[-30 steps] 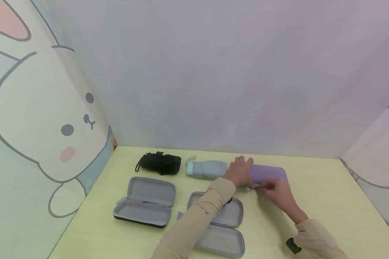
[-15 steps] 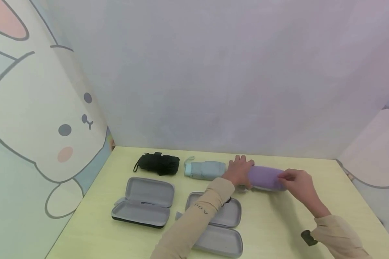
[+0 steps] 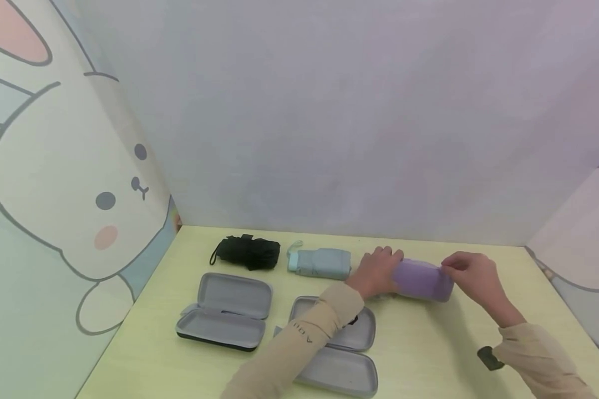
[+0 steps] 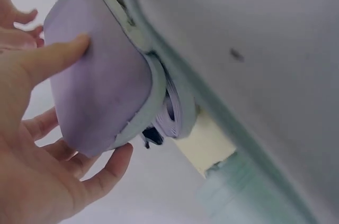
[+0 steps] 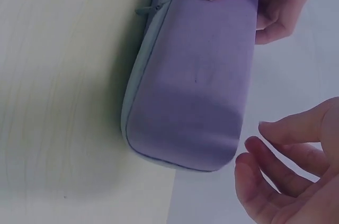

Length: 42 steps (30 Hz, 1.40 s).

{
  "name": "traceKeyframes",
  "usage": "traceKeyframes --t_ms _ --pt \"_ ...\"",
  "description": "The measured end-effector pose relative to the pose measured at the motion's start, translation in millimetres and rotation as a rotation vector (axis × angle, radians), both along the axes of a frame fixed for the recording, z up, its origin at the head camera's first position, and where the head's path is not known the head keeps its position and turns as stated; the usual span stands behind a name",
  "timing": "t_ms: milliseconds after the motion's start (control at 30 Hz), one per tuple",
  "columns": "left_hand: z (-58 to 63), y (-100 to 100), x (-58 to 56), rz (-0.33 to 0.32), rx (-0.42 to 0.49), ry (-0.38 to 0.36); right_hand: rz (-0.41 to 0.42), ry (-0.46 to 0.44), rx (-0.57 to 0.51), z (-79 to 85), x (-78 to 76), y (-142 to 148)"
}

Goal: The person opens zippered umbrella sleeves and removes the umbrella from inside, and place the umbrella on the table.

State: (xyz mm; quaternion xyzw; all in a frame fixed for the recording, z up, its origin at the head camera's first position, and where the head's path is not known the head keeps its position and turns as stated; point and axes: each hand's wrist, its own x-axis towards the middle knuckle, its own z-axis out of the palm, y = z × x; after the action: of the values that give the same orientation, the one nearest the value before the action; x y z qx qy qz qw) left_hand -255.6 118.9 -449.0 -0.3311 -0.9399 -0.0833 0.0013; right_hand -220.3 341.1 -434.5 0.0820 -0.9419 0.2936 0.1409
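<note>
My left hand (image 3: 378, 272) grips the left end of a purple zip case (image 3: 421, 281), its thumb on the broad face and its other fingers around the opposite edge. In the left wrist view the case (image 4: 103, 75) shows a pale zip band along its rim and a dark piece near the end. My right hand (image 3: 476, 275) is at the right end of the case, fingertips at its upper edge in the head view. In the right wrist view, the loosely bent fingers (image 5: 256, 150) of that hand stand just off the case's side, with nothing between them.
Two grey-lined cases lie opened out, one at left (image 3: 224, 327) and another (image 3: 336, 371) partly under my left forearm. A folded black umbrella (image 3: 248, 252) and a folded light blue umbrella (image 3: 324, 262) lie along the back, near the wall (image 3: 329, 138).
My right hand has moved from the purple case's front edge around to its right end, up and rightward. The case has tilted and shifted slightly right, still in my left hand.
</note>
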Motion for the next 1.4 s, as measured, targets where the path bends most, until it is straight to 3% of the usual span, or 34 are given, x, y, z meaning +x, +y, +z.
traceKeyframes --t_ms 200,433,767,967,1167,1400 --pt "-0.1 -0.5 13.9 -0.029 0.018 0.023 0.047 0.007 0.039 7.0 -6.0 11.8" --pt "0.1 0.9 37.3 -0.059 0.019 0.047 0.132 -0.076 0.045 4.3 -17.0 16.2" --pt "2.2 0.7 72.2 -0.121 -0.092 0.117 0.399 -0.171 0.116 -19.7 -40.5 -1.5" --pt "-6.1 2.1 78.5 -0.126 -0.093 0.186 0.478 -0.104 0.245 -34.1 -49.0 -18.6" --pt "-12.2 2.7 79.2 -0.109 -0.088 0.158 0.436 -0.085 0.38 -44.0 -50.3 -28.1" --pt "-12.0 2.1 77.1 -0.116 -0.053 0.131 0.41 -0.046 0.426 -50.4 -54.5 -33.2"
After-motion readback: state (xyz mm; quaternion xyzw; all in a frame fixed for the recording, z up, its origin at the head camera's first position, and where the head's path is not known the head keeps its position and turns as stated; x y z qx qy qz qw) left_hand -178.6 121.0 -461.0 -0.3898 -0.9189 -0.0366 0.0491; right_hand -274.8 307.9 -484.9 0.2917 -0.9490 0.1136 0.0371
